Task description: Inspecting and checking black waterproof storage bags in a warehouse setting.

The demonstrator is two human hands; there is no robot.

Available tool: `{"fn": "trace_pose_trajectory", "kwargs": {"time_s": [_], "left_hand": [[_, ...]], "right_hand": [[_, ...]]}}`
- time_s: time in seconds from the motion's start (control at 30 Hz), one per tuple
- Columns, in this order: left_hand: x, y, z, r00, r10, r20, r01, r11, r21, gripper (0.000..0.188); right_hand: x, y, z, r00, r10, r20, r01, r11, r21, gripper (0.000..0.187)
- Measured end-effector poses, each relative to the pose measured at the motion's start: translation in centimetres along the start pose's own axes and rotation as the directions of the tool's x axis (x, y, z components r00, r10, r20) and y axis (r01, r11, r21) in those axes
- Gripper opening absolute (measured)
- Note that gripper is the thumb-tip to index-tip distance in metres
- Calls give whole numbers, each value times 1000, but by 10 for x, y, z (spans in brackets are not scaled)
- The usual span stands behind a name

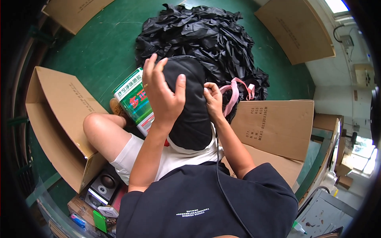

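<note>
An oblong black cloth piece [192, 111] with rounded ends and seams across it lies lengthwise over my lap. My left hand [164, 93] is raised over its left edge, fingers spread and thumb apart, gripping nothing. At the right edge of the cloth piece, the fingers of my right hand [214, 99] are bent together in a pinch. Whether they hold the cloth's edge or something finer is too small to make out. Just beyond that hand, a pink strap [234, 89] lies looped against a large heap of black fabric pieces [194, 33].
A green and white printed package [137, 103] stands by my left knee. Open cardboard boxes flank me, one on the left [59, 115] and one on the right [274, 123]. More cartons [295, 29] stand at the far side on the green floor [107, 43]. A speaker [105, 182] sits behind, lower left.
</note>
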State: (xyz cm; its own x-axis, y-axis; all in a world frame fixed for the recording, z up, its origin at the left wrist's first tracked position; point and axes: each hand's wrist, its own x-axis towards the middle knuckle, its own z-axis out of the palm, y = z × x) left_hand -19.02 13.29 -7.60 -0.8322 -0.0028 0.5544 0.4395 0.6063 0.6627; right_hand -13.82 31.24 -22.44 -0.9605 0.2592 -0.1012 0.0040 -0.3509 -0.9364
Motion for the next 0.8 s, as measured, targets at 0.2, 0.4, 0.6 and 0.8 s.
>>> {"fn": "trace_pose_trajectory", "kwargs": {"time_s": [0.2, 0.4, 0.6, 0.8], "left_hand": [[-24, 3, 31, 914, -13, 405, -140, 928, 345, 77], [-44, 12, 25, 890, -44, 454, -124, 935, 333, 81], [-70, 15, 13, 878, -70, 474, -125, 922, 367, 71], [-76, 6, 7, 886, -119, 448, -76, 916, 393, 68]], "right_hand": [[-4, -4, 8, 999, 36, -12, -35, 998, 47, 12], [-2, -4, 8, 997, 68, 20, -70, 994, 89, 13], [3, 1, 17, 984, 145, 102, -163, 968, 193, 12], [15, 7, 24, 954, 225, 196, -273, 923, 270, 13]]}}
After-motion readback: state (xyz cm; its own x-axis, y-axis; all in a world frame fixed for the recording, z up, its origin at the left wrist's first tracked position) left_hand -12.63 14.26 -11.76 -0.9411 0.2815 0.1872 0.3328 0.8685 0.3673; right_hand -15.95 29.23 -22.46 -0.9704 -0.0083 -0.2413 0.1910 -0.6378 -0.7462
